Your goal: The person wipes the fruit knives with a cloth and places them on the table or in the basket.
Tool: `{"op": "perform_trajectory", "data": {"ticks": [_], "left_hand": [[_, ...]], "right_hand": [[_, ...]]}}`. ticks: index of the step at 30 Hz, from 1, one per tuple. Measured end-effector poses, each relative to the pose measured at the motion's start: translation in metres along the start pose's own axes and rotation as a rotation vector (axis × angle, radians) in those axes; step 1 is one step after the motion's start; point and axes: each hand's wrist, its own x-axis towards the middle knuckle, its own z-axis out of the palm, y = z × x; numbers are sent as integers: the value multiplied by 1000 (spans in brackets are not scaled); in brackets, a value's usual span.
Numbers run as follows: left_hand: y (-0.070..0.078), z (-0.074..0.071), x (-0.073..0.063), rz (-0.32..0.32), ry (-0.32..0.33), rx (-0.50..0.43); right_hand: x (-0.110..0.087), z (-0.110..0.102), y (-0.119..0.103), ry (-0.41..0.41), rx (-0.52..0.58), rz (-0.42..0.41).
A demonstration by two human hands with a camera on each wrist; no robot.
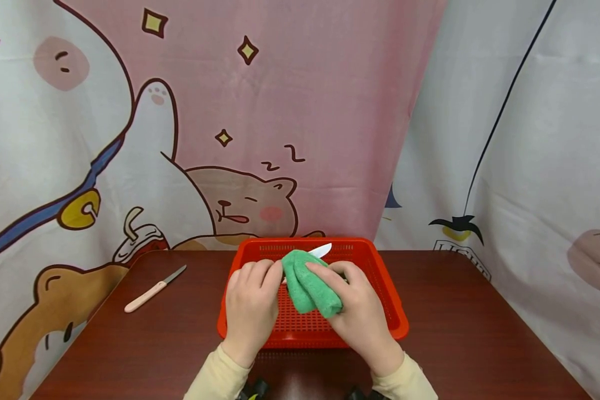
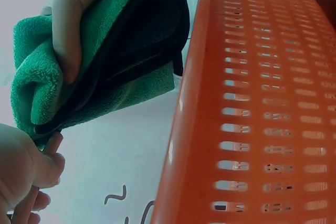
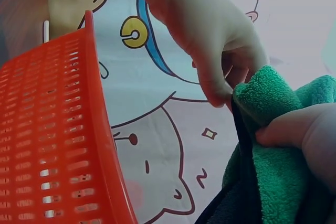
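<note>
At the lower centre of the head view, the left hand [image 1: 252, 305] had its fingers curled in and seemed to grip a knife [image 1: 322, 250] by its handle, mostly hidden there. Just right of it, the right hand [image 1: 358, 308] pinched a green cloth [image 1: 305, 280] between thumb and fingers near mid-frame, the knife's pale blade showing past the cloth's upper edge. Below both hands stood a red basket [image 1: 386, 289] on a table [image 1: 460, 322]. Toward the frame's left lay a second knife [image 1: 152, 292]; across the top hung a printed curtain [image 1: 320, 111].
</note>
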Motion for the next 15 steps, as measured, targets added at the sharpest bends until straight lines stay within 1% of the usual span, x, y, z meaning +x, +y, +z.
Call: {"op": "perform_trajectory", "data": {"ticks": [6, 12, 15], "left_hand": [[0, -2, 1, 11, -3, 12], [-2, -1, 2, 15, 43, -6], [-2, -2, 2, 13, 49, -13]], "right_hand": [[1, -3, 6, 11, 0, 20], [2, -11, 13, 33, -22, 59], [3, -16, 17, 54, -32, 76]]}}
